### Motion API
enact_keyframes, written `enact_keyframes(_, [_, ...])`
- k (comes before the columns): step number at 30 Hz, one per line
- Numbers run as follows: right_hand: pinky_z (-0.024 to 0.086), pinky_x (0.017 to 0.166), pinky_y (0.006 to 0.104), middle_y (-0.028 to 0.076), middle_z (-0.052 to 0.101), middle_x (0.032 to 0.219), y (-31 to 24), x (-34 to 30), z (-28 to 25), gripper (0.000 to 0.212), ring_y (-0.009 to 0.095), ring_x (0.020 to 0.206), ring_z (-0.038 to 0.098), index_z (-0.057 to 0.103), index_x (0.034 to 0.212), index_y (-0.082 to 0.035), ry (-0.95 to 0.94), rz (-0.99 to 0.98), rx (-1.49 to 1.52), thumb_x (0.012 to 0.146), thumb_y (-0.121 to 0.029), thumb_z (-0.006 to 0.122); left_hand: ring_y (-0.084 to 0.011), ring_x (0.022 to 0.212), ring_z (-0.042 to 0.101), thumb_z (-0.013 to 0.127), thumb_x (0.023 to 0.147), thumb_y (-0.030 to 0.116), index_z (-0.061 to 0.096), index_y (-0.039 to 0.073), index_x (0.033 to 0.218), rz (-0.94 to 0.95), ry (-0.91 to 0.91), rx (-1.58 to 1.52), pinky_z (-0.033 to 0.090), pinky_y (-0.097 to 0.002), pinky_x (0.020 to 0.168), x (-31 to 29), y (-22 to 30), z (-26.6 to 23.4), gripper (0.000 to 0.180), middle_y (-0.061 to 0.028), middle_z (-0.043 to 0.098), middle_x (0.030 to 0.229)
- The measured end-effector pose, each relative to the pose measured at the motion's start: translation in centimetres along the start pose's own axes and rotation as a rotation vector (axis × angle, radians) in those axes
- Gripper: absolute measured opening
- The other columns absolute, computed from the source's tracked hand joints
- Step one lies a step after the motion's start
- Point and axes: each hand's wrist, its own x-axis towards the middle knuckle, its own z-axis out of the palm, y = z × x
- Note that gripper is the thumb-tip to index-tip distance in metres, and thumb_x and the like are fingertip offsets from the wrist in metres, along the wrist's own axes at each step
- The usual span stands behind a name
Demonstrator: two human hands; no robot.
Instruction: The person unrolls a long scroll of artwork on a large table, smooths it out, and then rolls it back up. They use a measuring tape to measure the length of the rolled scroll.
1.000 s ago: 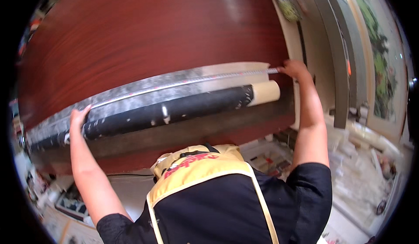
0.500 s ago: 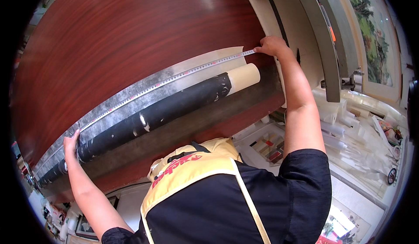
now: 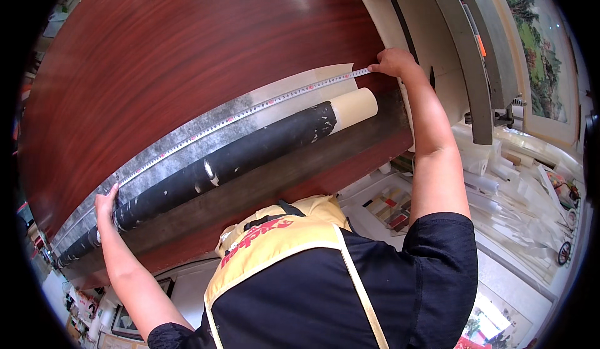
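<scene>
Head view: a tape measure (image 3: 250, 108) ran in a long line across a reddish-brown wooden table (image 3: 156, 49), stretched between the person's two hands. Its far end was pinched under the fingers of the right hand (image 3: 392, 63), which were closed on it at the table's right edge. The left hand (image 3: 106, 200) lay at the opposite end, fingers spread flat and pressing down beside the tape; whether it actually gripped the tape could not be told. Beneath the tape lay a sheet (image 3: 206, 130), grey over most of its length and pale beige toward the right hand. Just nearer the person, alongside the tape, rested a long black roll (image 3: 225, 161) with a cream core (image 3: 353, 106) showing at its right end; the left hand touched it near its left end. At lower right, well apart from the table, white strips (image 3: 519, 193) lay scattered on a lower surface. The person wore a dark shirt and a yellow apron (image 3: 281, 236).
</scene>
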Motion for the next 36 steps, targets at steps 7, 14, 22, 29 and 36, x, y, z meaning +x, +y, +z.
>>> enact_keyframes(7, [0.049, 0.097, 0.0426, 0.009, 0.07, 0.118, 0.2, 0.5, 0.4, 0.054, 0.029, 0.115, 0.062, 0.073, 0.114, -0.015, 0.013, -0.007, -0.015, 0.086, -0.059, 0.062, -0.0385, 0.117, 0.062, 0.078, 0.069, 0.065, 0.058, -0.019, 0.117, 0.034, -0.034, 0.011, 0.046, -0.0422, 0.099, 0.5, -0.3, 0.0, 0.099, -0.0353, 0.061, 0.123])
enact_keyframes(14, [0.05, 0.096, 0.0435, 0.009, 0.07, 0.115, 0.0, 0.2, 0.0, 0.053, 0.029, 0.114, 0.062, 0.073, 0.112, -0.014, 0.015, -0.02, -0.008, 0.086, -0.058, 0.061, -0.0377, 0.114, 0.064, 0.077, 0.07, 0.064, 0.062, -0.018, 0.112, 0.026, 0.004, 0.008, 0.047, -0.0424, 0.097, -0.3, -0.2, -0.2, 0.094, -0.034, 0.063, 0.119])
enact_keyframes(22, [0.049, 0.096, 0.0436, 0.009, 0.07, 0.116, 0.3, 1.0, 0.6, 0.053, 0.029, 0.114, 0.062, 0.073, 0.113, -0.015, 0.01, -0.016, -0.022, 0.086, -0.059, 0.061, -0.0369, 0.115, 0.063, 0.078, 0.07, 0.063, 0.061, -0.018, 0.113, 0.023, -0.029, -0.014, 0.047, -0.0428, 0.097, -1.4, 0.9, -0.9, 0.094, -0.0343, 0.062, 0.12])
enact_keyframes(29, [0.049, 0.097, 0.0432, 0.01, 0.07, 0.116, 0.1, 0.7, 0.2, 0.053, 0.029, 0.114, 0.062, 0.073, 0.112, -0.015, -0.004, -0.016, -0.033, 0.086, -0.059, 0.061, -0.0382, 0.116, 0.062, 0.077, 0.07, 0.065, 0.059, -0.02, 0.114, 0.025, 0.013, 0.03, 0.048, -0.0425, 0.097, -1.0, 0.5, -0.5, 0.097, -0.035, 0.061, 0.121])
enact_keyframes(36, [0.049, 0.096, 0.0429, 0.01, 0.07, 0.116, 0.2, 0.9, 0.4, 0.054, 0.029, 0.114, 0.062, 0.073, 0.112, -0.015, 0.003, -0.01, -0.026, 0.085, -0.06, 0.061, -0.038, 0.117, 0.062, 0.077, 0.068, 0.067, 0.059, -0.018, 0.115, 0.022, -0.013, 0.015, 0.047, -0.043, 0.097, -0.6, 0.2, -0.4, 0.098, -0.0346, 0.061, 0.122])
